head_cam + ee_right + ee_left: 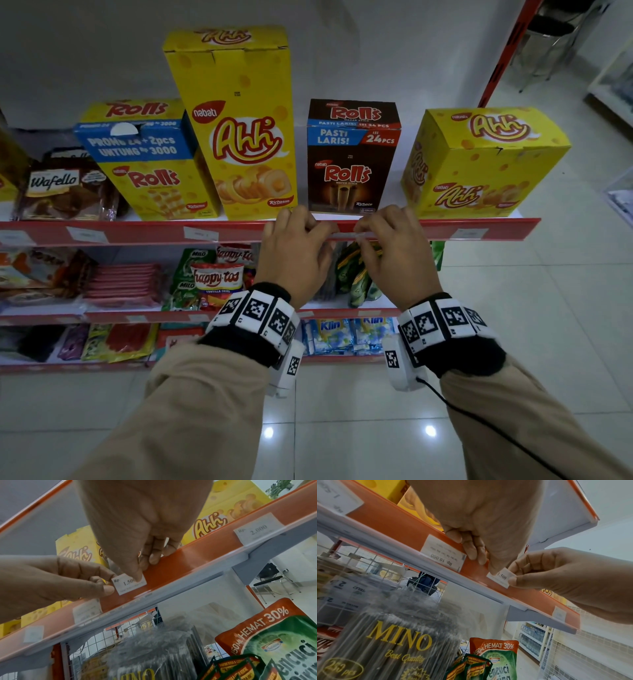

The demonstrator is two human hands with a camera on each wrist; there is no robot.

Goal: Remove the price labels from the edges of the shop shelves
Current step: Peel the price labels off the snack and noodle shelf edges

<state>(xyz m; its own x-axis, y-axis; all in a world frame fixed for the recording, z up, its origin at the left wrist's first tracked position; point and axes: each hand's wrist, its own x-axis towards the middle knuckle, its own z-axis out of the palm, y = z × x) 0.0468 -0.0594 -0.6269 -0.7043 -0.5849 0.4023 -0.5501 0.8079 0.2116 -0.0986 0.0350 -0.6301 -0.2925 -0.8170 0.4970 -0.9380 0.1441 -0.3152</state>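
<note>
A small white price label [128, 586] marked Rp 1.500 sits in the red edge strip [137, 233] of the upper shelf, below the brown Rolls box [352, 157]. My left hand [318, 231] pinches the label's left end, thumb below and forefinger above [106, 584]. My right hand [363, 230] pinches its right end [511, 578], thumb laid on its face. In the head view both hands cover most of the label [344, 235]. Other labels stay in the strip: one to the left [200, 234], marked Rp 10.000 [442, 555], and one to the right [469, 234], marked 2.000 [257, 529].
Snack boxes stand right behind the strip: a tall yellow Ahh box [239, 130] and a tilted yellow Ahh box [479, 161]. Lower shelves hold snack packs [215, 277], a Mino pack [399, 642] and green pouches [283, 642]. White tiled floor [513, 325] lies to the right.
</note>
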